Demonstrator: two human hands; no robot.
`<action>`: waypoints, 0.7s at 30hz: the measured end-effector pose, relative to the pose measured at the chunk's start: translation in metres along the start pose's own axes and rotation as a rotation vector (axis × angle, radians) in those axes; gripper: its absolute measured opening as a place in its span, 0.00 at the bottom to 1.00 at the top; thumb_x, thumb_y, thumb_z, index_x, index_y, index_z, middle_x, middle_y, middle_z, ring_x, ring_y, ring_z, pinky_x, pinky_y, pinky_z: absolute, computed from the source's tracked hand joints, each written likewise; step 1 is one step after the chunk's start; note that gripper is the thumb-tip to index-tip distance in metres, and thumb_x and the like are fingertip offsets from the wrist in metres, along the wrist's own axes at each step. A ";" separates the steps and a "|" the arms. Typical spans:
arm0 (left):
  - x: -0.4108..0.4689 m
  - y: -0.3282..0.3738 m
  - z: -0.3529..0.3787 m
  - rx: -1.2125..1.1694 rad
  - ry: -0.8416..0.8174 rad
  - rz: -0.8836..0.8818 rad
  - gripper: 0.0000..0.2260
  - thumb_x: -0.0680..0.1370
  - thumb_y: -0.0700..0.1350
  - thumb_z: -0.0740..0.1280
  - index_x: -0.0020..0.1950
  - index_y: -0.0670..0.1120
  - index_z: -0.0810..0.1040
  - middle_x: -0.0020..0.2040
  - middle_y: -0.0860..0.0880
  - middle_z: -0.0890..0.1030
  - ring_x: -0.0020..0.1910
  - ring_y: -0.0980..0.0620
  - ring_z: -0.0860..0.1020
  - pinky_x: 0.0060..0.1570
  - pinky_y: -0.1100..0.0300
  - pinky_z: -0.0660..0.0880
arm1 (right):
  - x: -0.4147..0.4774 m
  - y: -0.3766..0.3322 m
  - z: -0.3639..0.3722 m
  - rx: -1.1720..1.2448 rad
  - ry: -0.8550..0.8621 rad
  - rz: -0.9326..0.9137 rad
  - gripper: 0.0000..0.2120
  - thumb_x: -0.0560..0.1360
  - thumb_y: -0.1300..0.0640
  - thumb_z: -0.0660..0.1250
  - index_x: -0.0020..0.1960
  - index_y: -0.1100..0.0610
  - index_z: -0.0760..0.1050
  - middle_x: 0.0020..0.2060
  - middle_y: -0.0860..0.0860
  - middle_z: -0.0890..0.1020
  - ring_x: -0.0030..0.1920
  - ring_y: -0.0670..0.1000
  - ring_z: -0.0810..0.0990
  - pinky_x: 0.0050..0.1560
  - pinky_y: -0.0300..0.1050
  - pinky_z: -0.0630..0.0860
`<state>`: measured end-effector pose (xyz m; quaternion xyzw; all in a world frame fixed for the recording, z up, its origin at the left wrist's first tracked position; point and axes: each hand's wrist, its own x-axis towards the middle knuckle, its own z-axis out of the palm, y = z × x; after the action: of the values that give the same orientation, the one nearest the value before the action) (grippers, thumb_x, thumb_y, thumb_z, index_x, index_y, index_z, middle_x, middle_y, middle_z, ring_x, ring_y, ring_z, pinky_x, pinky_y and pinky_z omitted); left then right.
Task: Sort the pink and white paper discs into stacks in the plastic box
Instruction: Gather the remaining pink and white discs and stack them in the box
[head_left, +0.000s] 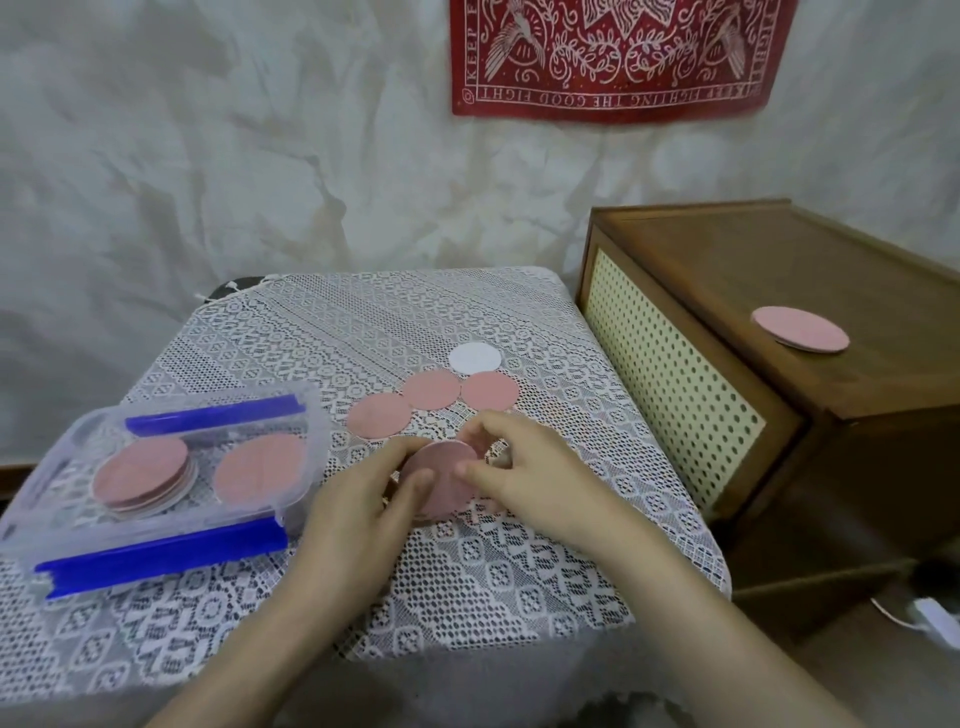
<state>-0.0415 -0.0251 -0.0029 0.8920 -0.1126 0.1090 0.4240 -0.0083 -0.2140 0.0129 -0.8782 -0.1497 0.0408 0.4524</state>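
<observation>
both hands, left (363, 499) and right (519, 467), pinch a pink disc (441, 478) over the counter (519, 571), box (291, 499) just left.

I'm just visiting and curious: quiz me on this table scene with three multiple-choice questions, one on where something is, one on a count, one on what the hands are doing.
1. Where does the lone pink disc lie, away from the table?
A) on the wooden cabinet
B) on the floor
C) pinned to the wall

2. How many of the loose discs on the lace tablecloth are white?
A) none
B) one
C) three

3. What are the two hands doing?
A) lying flat and empty
B) both holding one pink disc
C) pointing at the wall

Answers:
1 A: it rests on the cabinet's top.
2 B: only one white disc shows on the cloth.
3 B: the left hand and right hand both pinch the held pink disc.
</observation>
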 end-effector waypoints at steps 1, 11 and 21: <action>0.000 -0.001 -0.001 0.018 0.017 -0.002 0.08 0.81 0.50 0.65 0.59 0.58 0.78 0.44 0.61 0.83 0.43 0.62 0.80 0.40 0.59 0.78 | 0.000 0.000 0.001 0.015 -0.006 -0.006 0.03 0.79 0.54 0.68 0.49 0.45 0.77 0.45 0.45 0.82 0.38 0.50 0.85 0.30 0.42 0.74; 0.002 -0.006 0.005 0.054 0.088 -0.053 0.07 0.81 0.46 0.64 0.56 0.56 0.78 0.44 0.60 0.82 0.43 0.62 0.79 0.43 0.57 0.78 | -0.003 0.007 0.007 -0.052 0.131 -0.047 0.06 0.79 0.53 0.68 0.53 0.41 0.78 0.42 0.41 0.82 0.39 0.43 0.82 0.45 0.54 0.82; 0.005 -0.011 0.009 0.070 0.066 -0.084 0.04 0.81 0.46 0.64 0.51 0.55 0.77 0.39 0.59 0.80 0.39 0.62 0.76 0.37 0.61 0.72 | -0.006 0.008 0.008 -0.150 0.178 -0.046 0.03 0.80 0.52 0.67 0.51 0.44 0.79 0.41 0.39 0.83 0.40 0.40 0.80 0.44 0.44 0.78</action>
<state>-0.0329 -0.0258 -0.0145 0.9061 -0.0574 0.1241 0.4003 -0.0134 -0.2138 0.0016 -0.9060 -0.1315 -0.0591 0.3979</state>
